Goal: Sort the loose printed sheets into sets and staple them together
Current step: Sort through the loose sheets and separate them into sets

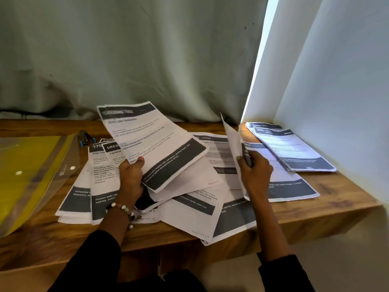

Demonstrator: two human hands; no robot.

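Observation:
Loose printed sheets with dark header and footer bands lie fanned over the middle of the wooden desk. My left hand grips a small bundle of sheets by its lower edge and holds it tilted above the pile. My right hand pinches a single sheet that stands nearly on edge, lifted off the spread. A squared-up stack of sheets lies at the far right by the wall. A stapler lies at the back left, apart from both hands.
A clear plastic folder with yellow backing covers the desk's left end. A grey-green curtain hangs behind the desk and a white wall closes off the right side. The desk's front edge runs just before my forearms.

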